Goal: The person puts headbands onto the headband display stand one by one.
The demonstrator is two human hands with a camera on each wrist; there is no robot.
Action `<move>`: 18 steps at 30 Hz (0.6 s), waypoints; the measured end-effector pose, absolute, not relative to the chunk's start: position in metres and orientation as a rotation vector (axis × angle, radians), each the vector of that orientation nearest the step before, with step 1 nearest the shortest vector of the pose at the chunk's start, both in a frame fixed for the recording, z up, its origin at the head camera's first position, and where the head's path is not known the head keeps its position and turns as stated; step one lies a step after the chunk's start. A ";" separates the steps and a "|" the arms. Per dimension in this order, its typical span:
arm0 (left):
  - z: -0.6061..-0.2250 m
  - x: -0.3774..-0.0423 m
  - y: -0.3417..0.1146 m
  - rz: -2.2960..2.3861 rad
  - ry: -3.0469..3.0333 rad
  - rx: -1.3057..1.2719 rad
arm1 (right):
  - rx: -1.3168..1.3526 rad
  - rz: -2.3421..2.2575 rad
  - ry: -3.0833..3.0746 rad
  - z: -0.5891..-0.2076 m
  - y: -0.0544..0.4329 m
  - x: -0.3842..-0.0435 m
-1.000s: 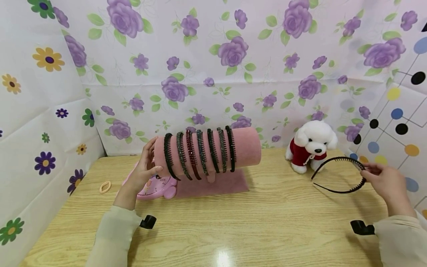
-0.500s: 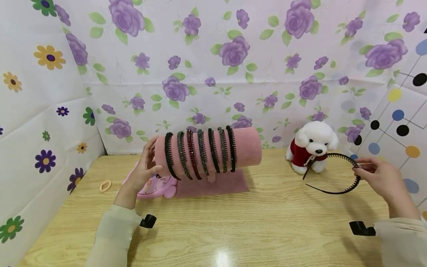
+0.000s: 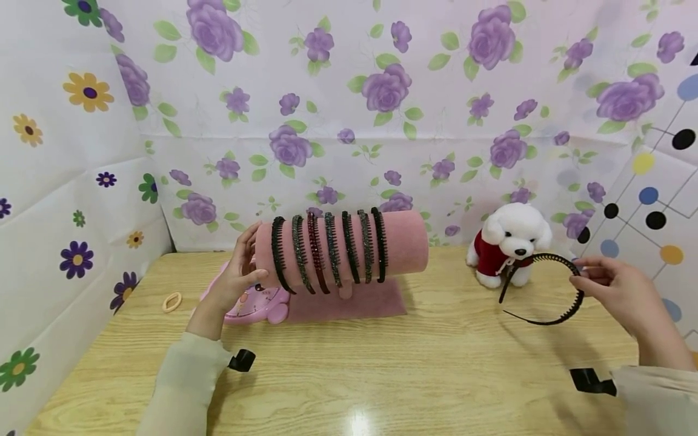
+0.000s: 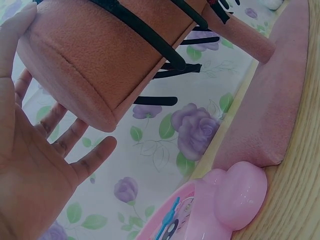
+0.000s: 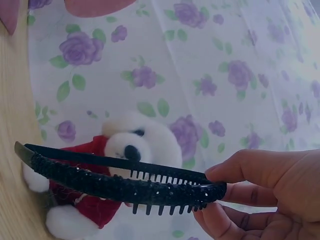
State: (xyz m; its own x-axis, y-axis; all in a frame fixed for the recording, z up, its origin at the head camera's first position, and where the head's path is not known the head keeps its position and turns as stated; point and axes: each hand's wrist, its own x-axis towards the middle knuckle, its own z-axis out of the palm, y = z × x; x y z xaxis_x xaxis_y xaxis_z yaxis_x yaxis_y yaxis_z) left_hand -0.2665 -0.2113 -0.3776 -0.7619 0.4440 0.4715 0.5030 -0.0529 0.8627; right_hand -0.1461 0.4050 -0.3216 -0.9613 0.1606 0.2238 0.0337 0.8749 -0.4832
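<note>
A pink headband stand (image 3: 403, 242) carries several combed headbands, mostly black or dark glittery, with one dark red headband (image 3: 316, 254) among them. My left hand (image 3: 237, 272) rests against the roll's left end; in the left wrist view its fingers are spread and fairly straight, some tips hidden behind the roll (image 4: 95, 65). At the right, my right hand (image 3: 616, 287) pinches a black headband (image 3: 569, 312) by its toothed middle between thumb and fingers, holding it above the table. In the right wrist view this headband (image 5: 100, 177) shows small shiny stones along its outer side.
A white plush dog (image 3: 520, 233) in a red top sits behind the held headband. A pink clock (image 3: 278, 312) lies partly under my left hand, beside the stand's base (image 3: 376, 300). A beige hair tie (image 3: 172, 301) lies on the wooden table (image 3: 414, 363). Floral cloth (image 3: 338, 97) hangs behind.
My right hand has shifted a little left with the black headband, whose curve now overlaps the plush dog's lower side. The left hand and the stand stay in place.
</note>
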 end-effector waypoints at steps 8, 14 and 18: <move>-0.378 -0.268 -0.210 -1.969 -2.129 -1.080 | -0.067 0.720 -2.794 -0.312 0.391 -0.142; -0.379 -0.267 -0.211 -1.953 -2.126 -1.083 | 0.028 0.712 -2.806 -0.301 0.381 -0.146; -0.378 -0.266 -0.211 -1.948 -2.125 -1.078 | 0.073 0.697 -2.809 -0.292 0.372 -0.150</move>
